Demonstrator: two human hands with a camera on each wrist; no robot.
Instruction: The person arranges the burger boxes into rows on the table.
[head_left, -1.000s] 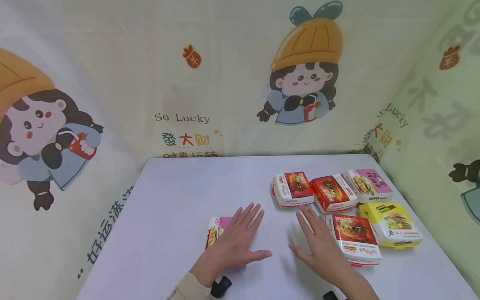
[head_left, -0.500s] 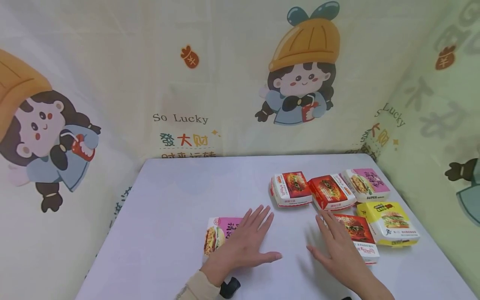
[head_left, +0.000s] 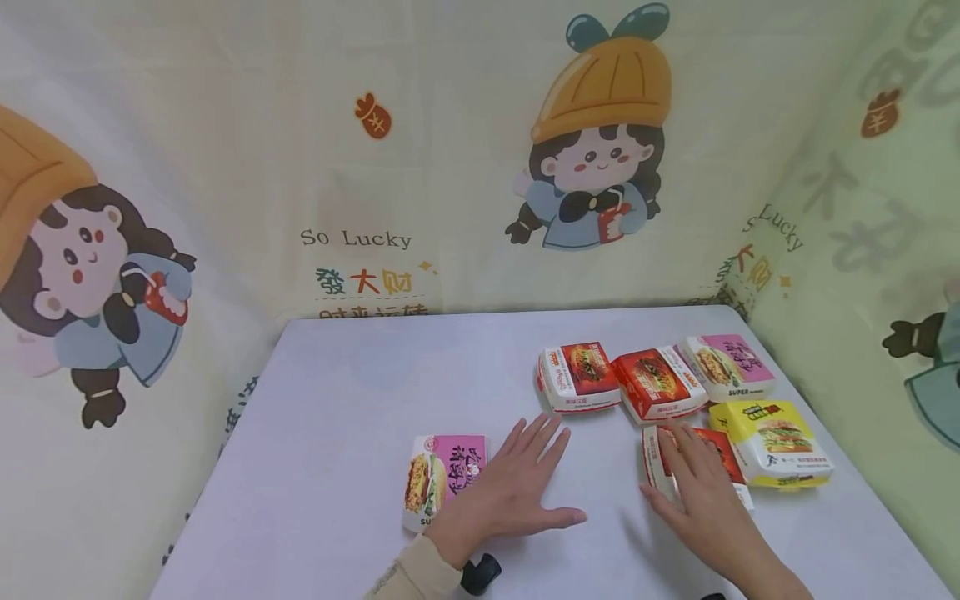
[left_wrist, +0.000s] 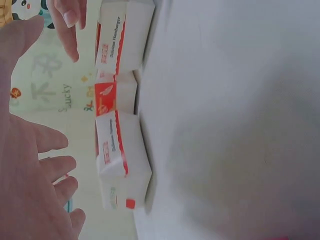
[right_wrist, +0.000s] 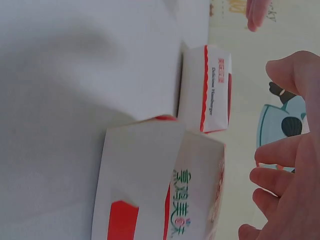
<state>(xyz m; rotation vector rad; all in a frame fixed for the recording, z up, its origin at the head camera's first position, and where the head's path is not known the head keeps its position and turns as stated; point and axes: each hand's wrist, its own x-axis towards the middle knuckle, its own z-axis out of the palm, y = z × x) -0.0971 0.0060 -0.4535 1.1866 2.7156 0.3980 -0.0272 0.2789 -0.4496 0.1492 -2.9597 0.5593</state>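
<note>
My left hand (head_left: 519,485) hovers over the table with its fingers spread and thumb pointing right, holding nothing. Just left of it lies a pink-and-white hamburger box (head_left: 459,454), partly covered by the wrist in the head view. My right hand (head_left: 697,504), fingers extended, is over a red-and-white hamburger box (head_left: 654,461) and hides much of its lid. In the right wrist view the straight fingers (right_wrist: 280,177) stand above a white carton (right_wrist: 137,170) with a red patch. The left wrist view shows the left palm (left_wrist: 30,185) with nothing in it.
Behind the hands sit a white-and-red box (head_left: 579,379), a red box (head_left: 660,385) and a second pink-and-white box (head_left: 726,367). A yellow box (head_left: 772,442) is at the right. All are on the white table (head_left: 360,383), with a printed cloth (head_left: 465,167) behind it.
Both hands have moved to the right. The left hand has uncovered more of the pink-and-white box, while the right hand has come over the red-and-white box. The view has shifted slightly.
</note>
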